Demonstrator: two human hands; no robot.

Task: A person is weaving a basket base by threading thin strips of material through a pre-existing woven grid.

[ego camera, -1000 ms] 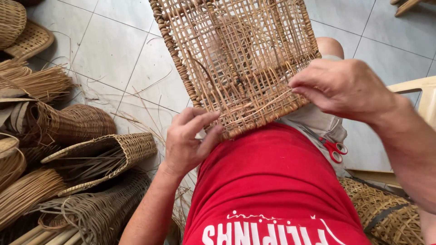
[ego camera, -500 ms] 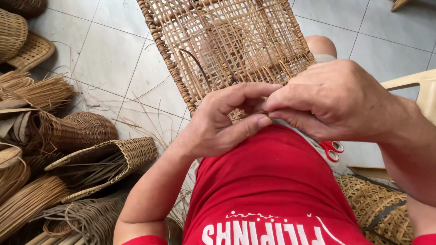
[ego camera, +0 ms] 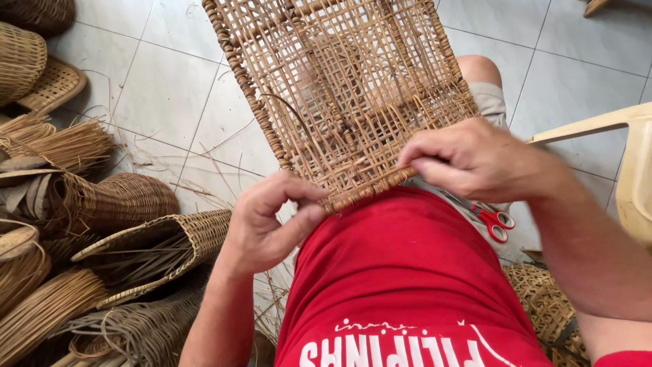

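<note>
Now, panel: woven rattan panel [ego camera: 339, 88] on lap, long axis running away from the person.
Left hand [ego camera: 268, 224]: pinching near-left corner.
Right hand [ego camera: 475, 160]: pinching near edge.
Scissors [ego camera: 485, 217]: red-handled, beside thigh.

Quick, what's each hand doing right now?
Left hand: closed, pinching the woven panel's lower corner.
Right hand: closed, gripping the panel's lower edge.

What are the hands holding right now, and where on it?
Both grip the woven rattan panel along its near edge: left hand at the corner, right hand further along.
</note>
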